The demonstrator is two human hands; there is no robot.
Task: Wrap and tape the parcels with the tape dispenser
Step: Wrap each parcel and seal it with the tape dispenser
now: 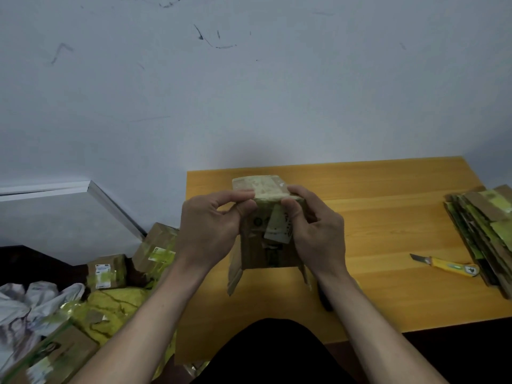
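Cardboard box is held upright above the near middle of the wooden table, between both hands. Its top flap is raised toward the wall, and side flaps hang loose at its lower corners. Torn labels and tape remnants cover its near face.

Left hand grips the box at the upper left corner, fingers curled, thumb and forefinger pinching the top edge. Right hand grips the upper right corner, thumb pressed on the near face beside a peeling label, fingers wrapped round the far side.

Yellow utility knife lies on the table to the right, blade extended, well apart from the box. Its handle end lies just beside a stack of flattened cardboard at the table's right edge.

Several taped parcels sit on the floor left of the table. Crumpled yellow wrapping and pale plastic bags lie near them. Dark object behind the right forearm cannot be identified.
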